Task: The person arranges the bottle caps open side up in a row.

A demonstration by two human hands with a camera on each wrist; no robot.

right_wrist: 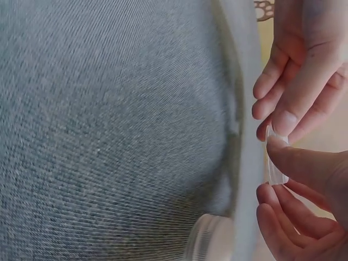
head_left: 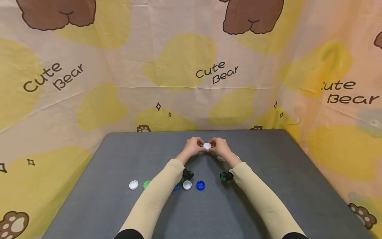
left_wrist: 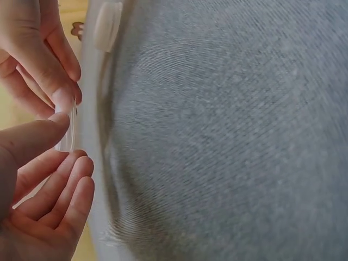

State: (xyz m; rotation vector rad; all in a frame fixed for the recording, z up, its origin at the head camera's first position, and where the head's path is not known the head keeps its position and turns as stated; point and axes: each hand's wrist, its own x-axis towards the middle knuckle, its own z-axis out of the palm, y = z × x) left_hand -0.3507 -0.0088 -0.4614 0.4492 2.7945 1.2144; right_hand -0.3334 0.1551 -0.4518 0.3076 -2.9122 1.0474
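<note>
Your left grip (head_left: 192, 146) and right grip (head_left: 221, 147) pinch one thin-walled, round white cap (head_left: 207, 145) between them, over the far part of the finely ribbed grey counter (head_left: 98, 202). Nearer you sit a round blue cap (head_left: 200, 185) and a raised-rimmed white lid (head_left: 187, 185).

Legible text, head view: 3 prints, each on 2 lines in black hand-drawn lettering, all on the backdrop cloth (head_left: 179, 66). Left print (head_left: 53, 78): "Cute Bear", slanting upward to the right. Centre print (head_left: 217, 72): "Cute Bear", likewise slanted. Right print (head_left: 350, 93): "ute Bear", first letter mostly lost.
</note>
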